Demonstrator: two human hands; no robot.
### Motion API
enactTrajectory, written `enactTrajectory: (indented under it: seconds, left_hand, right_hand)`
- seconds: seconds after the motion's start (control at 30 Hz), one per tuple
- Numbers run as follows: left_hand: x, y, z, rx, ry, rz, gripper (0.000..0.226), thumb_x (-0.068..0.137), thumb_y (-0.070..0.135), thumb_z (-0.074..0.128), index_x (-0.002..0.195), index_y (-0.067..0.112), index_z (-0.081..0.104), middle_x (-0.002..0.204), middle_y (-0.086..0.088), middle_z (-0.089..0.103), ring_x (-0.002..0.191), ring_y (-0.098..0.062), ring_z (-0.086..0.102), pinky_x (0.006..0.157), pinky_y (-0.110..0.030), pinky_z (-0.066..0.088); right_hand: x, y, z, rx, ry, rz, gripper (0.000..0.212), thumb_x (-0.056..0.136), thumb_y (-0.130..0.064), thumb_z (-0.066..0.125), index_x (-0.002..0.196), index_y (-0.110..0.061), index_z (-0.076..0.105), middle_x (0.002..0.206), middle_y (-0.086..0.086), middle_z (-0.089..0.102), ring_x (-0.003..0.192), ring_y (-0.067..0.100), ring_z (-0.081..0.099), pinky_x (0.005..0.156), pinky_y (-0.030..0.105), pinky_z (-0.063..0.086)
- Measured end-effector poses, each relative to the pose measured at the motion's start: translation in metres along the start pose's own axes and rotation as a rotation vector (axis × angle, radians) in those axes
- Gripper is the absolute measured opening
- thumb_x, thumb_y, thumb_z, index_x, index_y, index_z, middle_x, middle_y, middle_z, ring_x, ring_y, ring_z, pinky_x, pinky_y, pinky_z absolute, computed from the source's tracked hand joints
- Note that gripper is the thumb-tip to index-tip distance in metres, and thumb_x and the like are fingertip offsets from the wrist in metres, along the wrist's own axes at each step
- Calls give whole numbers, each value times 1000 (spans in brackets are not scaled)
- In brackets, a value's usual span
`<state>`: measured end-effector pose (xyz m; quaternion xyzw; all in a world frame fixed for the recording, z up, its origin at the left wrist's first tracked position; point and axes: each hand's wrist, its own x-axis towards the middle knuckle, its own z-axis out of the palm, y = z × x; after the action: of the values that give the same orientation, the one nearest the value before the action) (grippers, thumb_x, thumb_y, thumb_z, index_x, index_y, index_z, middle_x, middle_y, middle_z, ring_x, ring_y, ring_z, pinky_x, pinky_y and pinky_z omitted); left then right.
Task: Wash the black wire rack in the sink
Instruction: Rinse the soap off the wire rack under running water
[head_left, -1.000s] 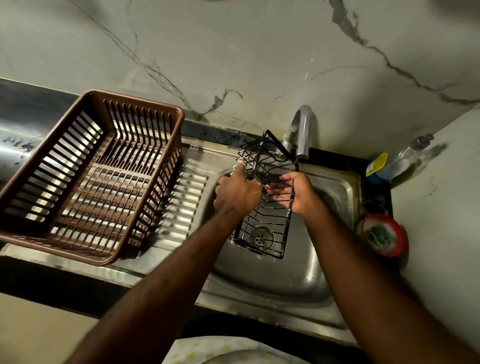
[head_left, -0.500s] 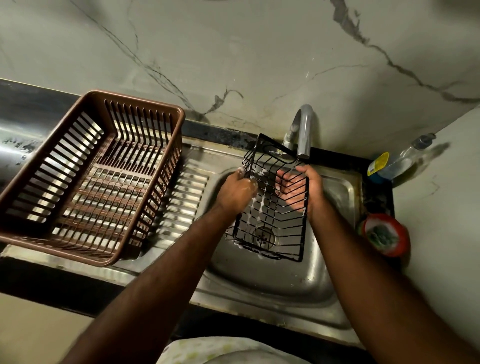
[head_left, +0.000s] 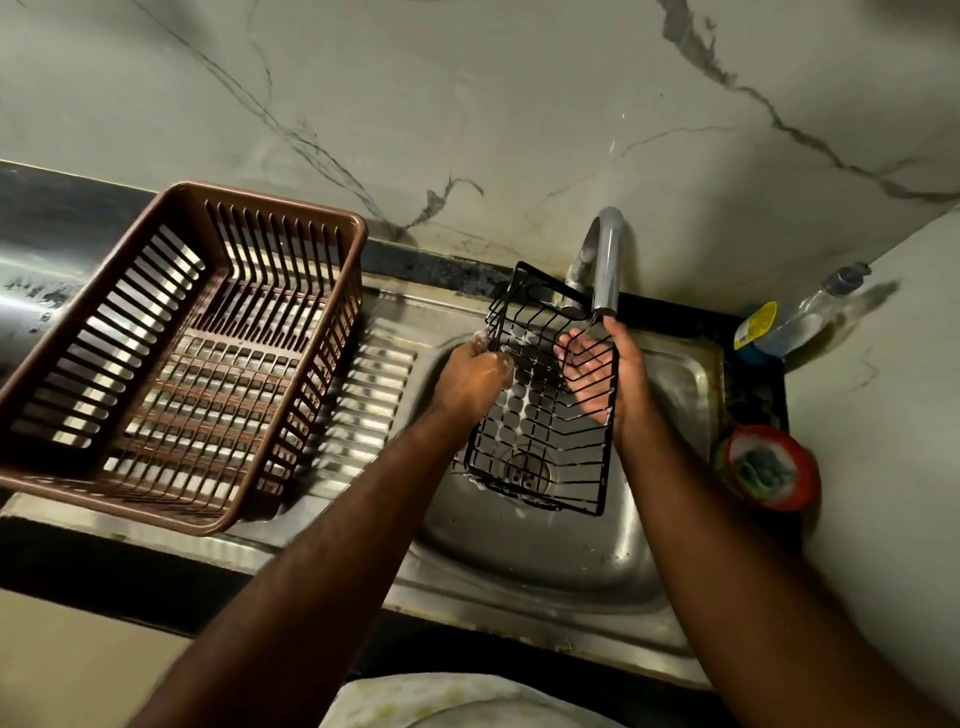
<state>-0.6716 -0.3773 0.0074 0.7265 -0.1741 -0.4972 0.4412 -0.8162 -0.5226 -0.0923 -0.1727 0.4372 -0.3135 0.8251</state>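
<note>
The soapy black wire rack (head_left: 540, 415) tilts over the sink (head_left: 675, 374) between both hands. The left hand (head_left: 472, 376) grips its left rim, and the right hand (head_left: 597, 374) clasps its right side. The faucet (head_left: 605, 260) is just above the right thumb. A brown slatted basket (head_left: 182, 353) stands left of the grip, and a soap bottle (head_left: 800, 317) to its right.

A brown slatted plastic basket (head_left: 270, 205) sits on the ribbed steel drainboard (head_left: 374, 395) at the left. Behind it rises a pale marble wall (head_left: 467, 104) with dark veins. At the right corner a clear pump bottle (head_left: 800, 317) with a yellow label leans against the wall, near a red tub (head_left: 805, 483) holding a green scrubber (head_left: 761, 467).
</note>
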Motion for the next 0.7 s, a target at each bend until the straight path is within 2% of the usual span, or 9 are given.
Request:
enactTrajectory:
  seconds: [0.07, 0.13, 0.23, 0.27, 0.33, 0.4, 0.53, 0.63, 0.7]
  left_hand:
    - [0, 2, 1, -4, -12, 4, 31, 103, 0, 45, 132, 4, 55, 90, -3, 60, 81, -14, 59, 69, -23, 50]
    - [-2, 6, 1, -27, -16, -18, 25, 105, 2, 42, 125, 3, 58, 91, -5, 59, 76, -10, 56, 59, -14, 50]
    - [-4, 8, 1, -21, 23, -15, 23, 103, 1, 44, 119, 8, 60, 94, -7, 62, 73, -9, 55, 52, -16, 48]
    - [-6, 9, 2, -20, 34, -18, 23, 103, 2, 44, 116, 9, 61, 95, -6, 61, 73, -10, 55, 52, -18, 47]
    - [-6, 8, 3, -43, 42, -34, 28, 103, 2, 43, 124, 8, 60, 92, -3, 59, 74, -10, 54, 51, -19, 48]
    - [-7, 8, 4, -66, 42, -71, 33, 101, -1, 45, 130, 4, 59, 93, -2, 58, 79, -13, 55, 63, -23, 51]
    - [-4, 6, 6, -16, 38, -149, 17, 97, -1, 53, 95, 11, 65, 112, -13, 61, 97, -24, 56, 97, -42, 52]
    - [-3, 4, 6, -21, 44, -160, 15, 98, -1, 54, 105, 5, 67, 111, -13, 61, 100, -25, 56, 103, -44, 51]
    - [-3, 3, 6, -16, 41, -119, 20, 99, 0, 51, 114, -1, 65, 106, -11, 59, 98, -24, 56, 100, -43, 50]
  right_hand:
    - [-2, 1, -2, 84, -40, -51, 35, 86, -38, 69, 101, -7, 67, 89, 7, 71, 97, 23, 65, 105, 33, 45]
    - [-4, 1, -7, 105, -68, -58, 38, 89, -38, 68, 109, -5, 66, 100, 11, 70, 113, 28, 63, 112, 36, 42]
    - [-9, -1, -11, 126, -142, -73, 73, 84, -43, 76, 139, -5, 48, 137, 17, 51, 140, 38, 43, 103, 41, 50]
    - [-8, -1, -14, 120, -164, -89, 86, 85, -46, 75, 149, -3, 38, 145, 18, 44, 140, 39, 42, 101, 42, 51]
    - [-9, -2, -17, 80, -165, -92, 95, 87, -50, 72, 155, -2, 26, 155, 21, 36, 136, 41, 48, 101, 44, 51]
    - [-10, -4, -19, -16, -132, -61, 89, 88, -54, 69, 151, 0, 36, 153, 23, 40, 131, 40, 53, 103, 45, 50]
    - [-10, -6, -23, -257, -48, -1, 79, 83, -63, 66, 132, -1, 58, 128, 22, 65, 121, 33, 63, 108, 44, 47]
    - [-14, -8, -21, -277, -36, 14, 84, 80, -70, 62, 130, -3, 60, 124, 21, 68, 117, 32, 65, 106, 42, 47]
    - [-14, -5, -21, -169, -50, 20, 79, 85, -71, 54, 127, -4, 59, 120, 20, 69, 117, 34, 65, 104, 40, 50]
